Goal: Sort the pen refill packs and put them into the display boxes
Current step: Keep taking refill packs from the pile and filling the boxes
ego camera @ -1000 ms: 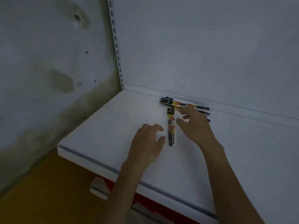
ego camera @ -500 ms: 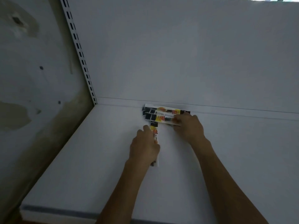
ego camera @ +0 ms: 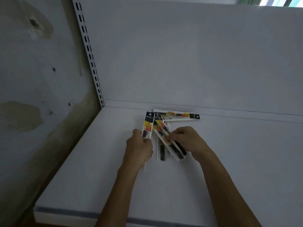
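The left hand [ego camera: 139, 149] was curled round one pen refill pack [ego camera: 148, 126], its black header pointing toward the back panel [ego camera: 180, 63]. The right hand [ego camera: 188, 141] pinched a slanted bundle of refill packs [ego camera: 165, 136] between thumb and fingers, just beside the first. Between the hands a loose pack [ego camera: 161, 151] lay flat on the white shelf [ego camera: 91, 169], and a further pack [ego camera: 180, 116] lay along the back edge.

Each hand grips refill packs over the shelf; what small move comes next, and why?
Probably bring the single pack in the left hand against the angled packs in the right hand to check they match. A flat pack lies on the shelf between them, back packs lie along the wall, and no display box shows.
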Available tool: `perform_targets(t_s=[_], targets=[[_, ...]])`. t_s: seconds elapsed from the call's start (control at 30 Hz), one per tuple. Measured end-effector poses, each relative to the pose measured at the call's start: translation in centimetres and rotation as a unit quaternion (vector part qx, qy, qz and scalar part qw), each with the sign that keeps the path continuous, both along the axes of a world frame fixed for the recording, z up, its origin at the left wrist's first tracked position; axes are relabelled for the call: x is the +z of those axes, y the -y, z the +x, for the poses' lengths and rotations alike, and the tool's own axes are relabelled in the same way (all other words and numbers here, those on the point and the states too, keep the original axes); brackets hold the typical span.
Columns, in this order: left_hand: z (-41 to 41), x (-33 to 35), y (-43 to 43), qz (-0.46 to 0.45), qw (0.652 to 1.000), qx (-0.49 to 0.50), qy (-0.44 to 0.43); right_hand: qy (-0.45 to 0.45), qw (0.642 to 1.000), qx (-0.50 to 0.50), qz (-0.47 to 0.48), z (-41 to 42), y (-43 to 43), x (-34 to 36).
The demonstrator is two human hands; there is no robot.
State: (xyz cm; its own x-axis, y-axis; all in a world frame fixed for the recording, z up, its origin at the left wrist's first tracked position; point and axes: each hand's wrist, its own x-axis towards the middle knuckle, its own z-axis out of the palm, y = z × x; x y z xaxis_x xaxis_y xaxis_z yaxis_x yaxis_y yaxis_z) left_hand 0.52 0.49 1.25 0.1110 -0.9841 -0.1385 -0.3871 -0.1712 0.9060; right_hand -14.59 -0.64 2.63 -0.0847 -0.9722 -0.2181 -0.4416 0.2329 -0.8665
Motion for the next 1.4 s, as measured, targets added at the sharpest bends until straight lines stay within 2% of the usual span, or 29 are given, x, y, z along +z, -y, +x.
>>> perform_targets(t_s=[0.2, 0.37, 0.47, 0.6, 0.73, 1.0, 1.17, 1.27, 1.4], targets=[[0.3, 0.3, -0.7, -0.003, 1.000, -0.008, -0.016, 0.073, 0.997, -0.004, -0.025, -0.7, -1.8, 0.5], [-0.6, 1.2, -1.6, -0.063, 0.997, -0.053, 0.002, 0.102, 0.992, -0.037, -0.064, -1.9, -4.0, 1.6], [-3.2, 2.3, -2.0, -0.093, 0.991, -0.094, -0.014, 0.137, 0.982, -0.097, -0.083, -3.9, -6.1, 2.3], [-8.2, 2.9, -3.8, -0.120, 0.974, -0.191, -0.027, 0.152, 0.954, -0.232, -0.110, -8.1, -10.1, 2.5], [-14.0, 3.9, -6.0, -0.145, 0.950, -0.275, -0.041, 0.105, 0.926, -0.334, -0.139, -13.1, -15.6, 2.6], [-26.2, 3.8, -12.9, -0.143, 0.891, -0.427, -0.051, 0.060, 0.844, -0.508, -0.160, -23.3, -25.8, -0.1], [-33.9, 2.8, -19.4, -0.192, 0.872, -0.449, -0.044, -0.072, 0.820, -0.554, -0.128, -31.1, -34.2, -1.2], [-39.1, 2.2, -23.4, -0.192, 0.866, -0.460, -0.045, -0.080, 0.799, -0.584, -0.119, -36.5, -38.9, -1.6], [-45.6, 1.0, -26.9, -0.204, 0.862, -0.464, -0.038, -0.082, 0.797, -0.588, -0.107, -42.3, -43.1, -2.0]])
